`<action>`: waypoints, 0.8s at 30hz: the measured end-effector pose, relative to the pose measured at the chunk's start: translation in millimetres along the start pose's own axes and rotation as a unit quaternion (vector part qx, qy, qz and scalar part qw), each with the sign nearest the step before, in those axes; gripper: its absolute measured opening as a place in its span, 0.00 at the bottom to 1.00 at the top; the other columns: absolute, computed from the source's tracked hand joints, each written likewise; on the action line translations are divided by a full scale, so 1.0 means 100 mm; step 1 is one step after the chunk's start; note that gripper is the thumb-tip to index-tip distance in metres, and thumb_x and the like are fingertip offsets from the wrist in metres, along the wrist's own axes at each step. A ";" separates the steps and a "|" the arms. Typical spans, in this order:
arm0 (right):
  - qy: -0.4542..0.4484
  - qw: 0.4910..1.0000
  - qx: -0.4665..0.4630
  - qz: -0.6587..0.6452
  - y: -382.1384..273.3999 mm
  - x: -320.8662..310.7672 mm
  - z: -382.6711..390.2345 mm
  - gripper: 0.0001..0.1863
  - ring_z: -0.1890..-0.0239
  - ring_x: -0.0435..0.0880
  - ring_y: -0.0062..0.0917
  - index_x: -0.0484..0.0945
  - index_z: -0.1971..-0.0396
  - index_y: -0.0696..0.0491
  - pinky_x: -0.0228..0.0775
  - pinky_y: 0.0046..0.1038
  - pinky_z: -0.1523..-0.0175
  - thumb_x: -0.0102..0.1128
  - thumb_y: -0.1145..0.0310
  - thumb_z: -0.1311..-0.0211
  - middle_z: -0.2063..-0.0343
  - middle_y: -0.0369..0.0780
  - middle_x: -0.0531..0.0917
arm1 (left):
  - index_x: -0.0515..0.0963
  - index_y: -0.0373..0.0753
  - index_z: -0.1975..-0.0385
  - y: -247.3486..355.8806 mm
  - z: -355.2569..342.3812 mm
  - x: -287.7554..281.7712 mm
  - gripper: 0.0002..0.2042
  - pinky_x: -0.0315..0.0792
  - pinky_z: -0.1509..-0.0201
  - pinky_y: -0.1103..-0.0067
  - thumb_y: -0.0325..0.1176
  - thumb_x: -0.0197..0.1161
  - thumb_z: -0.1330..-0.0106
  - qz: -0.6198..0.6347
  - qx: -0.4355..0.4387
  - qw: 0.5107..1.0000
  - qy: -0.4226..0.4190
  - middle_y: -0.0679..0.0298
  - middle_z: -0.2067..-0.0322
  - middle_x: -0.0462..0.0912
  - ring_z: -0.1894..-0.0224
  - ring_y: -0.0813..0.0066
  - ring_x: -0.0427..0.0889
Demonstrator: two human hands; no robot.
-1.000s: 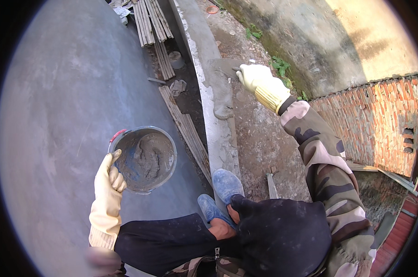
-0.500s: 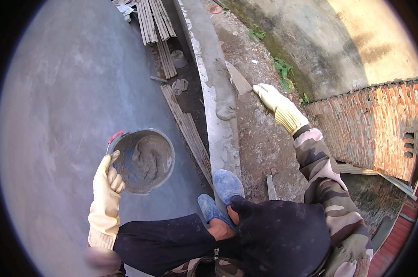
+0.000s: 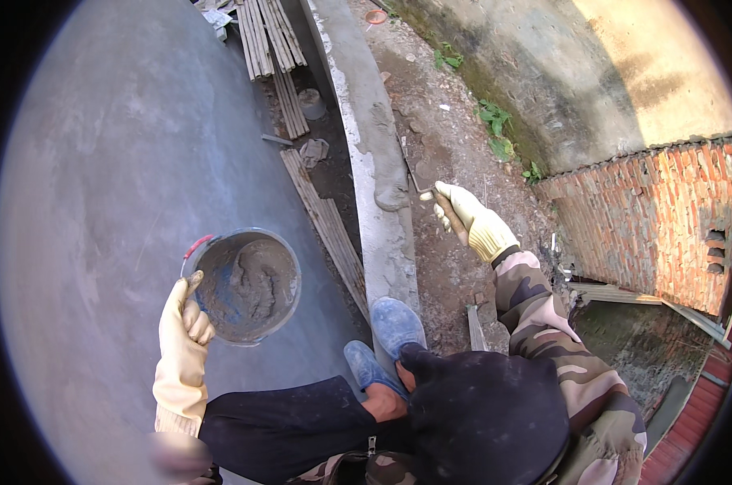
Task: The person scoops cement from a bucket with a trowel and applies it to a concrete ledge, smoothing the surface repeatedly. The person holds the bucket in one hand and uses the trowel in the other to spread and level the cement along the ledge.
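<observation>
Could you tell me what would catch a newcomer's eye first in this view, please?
First, the round bucket of wet grey mortar at centre left, its rim gripped by the gloved left hand. Next, the gloved right hand at centre right, holding a trowel beside the narrow concrete ledge. The red brick wall stands at far right.

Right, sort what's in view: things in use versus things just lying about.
In use:
left hand holding the mortar bucket
right hand gripping the trowel
fresh mortar on the concrete ledge

Lying about:
wooden slats
green weeds
brick wall
</observation>
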State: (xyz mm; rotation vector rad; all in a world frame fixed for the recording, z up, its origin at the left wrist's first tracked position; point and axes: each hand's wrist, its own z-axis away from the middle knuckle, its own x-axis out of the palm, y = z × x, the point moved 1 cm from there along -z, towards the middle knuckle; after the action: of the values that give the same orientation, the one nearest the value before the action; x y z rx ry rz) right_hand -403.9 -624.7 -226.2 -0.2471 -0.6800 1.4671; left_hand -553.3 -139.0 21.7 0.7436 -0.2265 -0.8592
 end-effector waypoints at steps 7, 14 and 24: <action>0.033 0.999 0.018 0.035 0.25 -0.10 -0.08 0.24 0.87 0.67 0.19 0.84 0.53 0.50 0.62 0.24 0.81 0.43 0.48 0.13 0.84 0.30 0.75 | 0.85 0.42 0.49 0.02 0.02 0.02 0.15 0.44 0.80 0.79 0.46 0.59 0.17 -0.006 -0.002 1.000 -0.004 0.79 0.86 0.49 0.86 0.84 0.46; 0.015 0.999 -0.028 -0.011 -0.29 0.07 -0.39 0.24 0.84 0.67 0.17 0.83 0.49 0.50 0.60 0.25 0.78 0.43 0.47 0.13 0.81 0.28 0.74 | 0.85 0.43 0.49 0.00 0.00 -0.02 0.15 0.45 0.80 0.79 0.47 0.59 0.17 0.003 -0.001 1.000 0.009 0.79 0.86 0.49 0.86 0.84 0.46; 0.125 0.964 -0.022 0.232 -0.12 -0.31 -0.27 0.23 0.89 0.70 0.23 0.85 0.54 0.50 0.64 0.31 0.82 0.48 0.47 0.15 0.84 0.33 0.75 | 0.85 0.43 0.48 0.01 -0.05 0.01 0.15 0.44 0.81 0.79 0.47 0.59 0.17 -0.005 -0.010 1.000 -0.007 0.79 0.86 0.49 0.86 0.84 0.46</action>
State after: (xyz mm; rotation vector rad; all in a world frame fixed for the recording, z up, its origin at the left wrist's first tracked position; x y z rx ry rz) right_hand -377.8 -649.5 -249.6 -0.6495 -0.4648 1.8266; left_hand -550.2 -137.0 18.8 0.7206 -0.2270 -0.8747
